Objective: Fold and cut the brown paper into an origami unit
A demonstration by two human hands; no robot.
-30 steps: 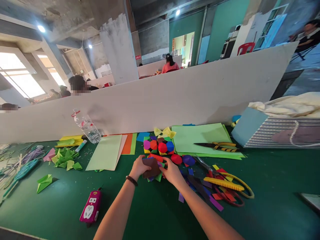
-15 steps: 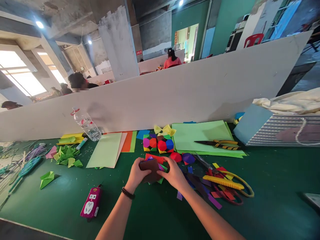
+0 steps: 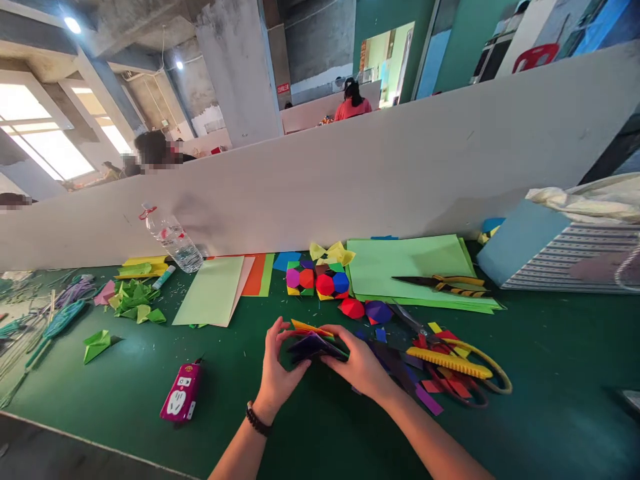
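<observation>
Between my hands, above the green tabletop, is a folded piece of coloured paper (image 3: pixel 314 344) showing dark purple, with an orange edge on top. My left hand (image 3: pixel 280 363) grips its left side, thumb along the near edge. On the right side, my right hand (image 3: pixel 357 363) has its thumb below and fingers over the top. Just beyond stand two multicoloured faceted paper shapes, one at left (image 3: pixel 301 278) and one at right (image 3: pixel 332 281). Close to my right hand lie a red folded paper piece (image 3: pixel 351 308) and a blue one (image 3: pixel 379 312).
Scissors (image 3: pixel 480 363), a yellow cutter (image 3: pixel 450 362) and paper strips lie at right. Black-and-yellow pliers (image 3: pixel 440 283) rest on green sheets (image 3: pixel 405 257). A water bottle (image 3: pixel 175 240), green scraps (image 3: pixel 134 300) and a magenta box (image 3: pixel 182 393) are at left. A white partition (image 3: pixel 300 193) stands behind.
The paper in my hands has turned: a brown face showed before, and now dark purple with an orange edge. Both hands stay on it. The view has shifted slightly.
</observation>
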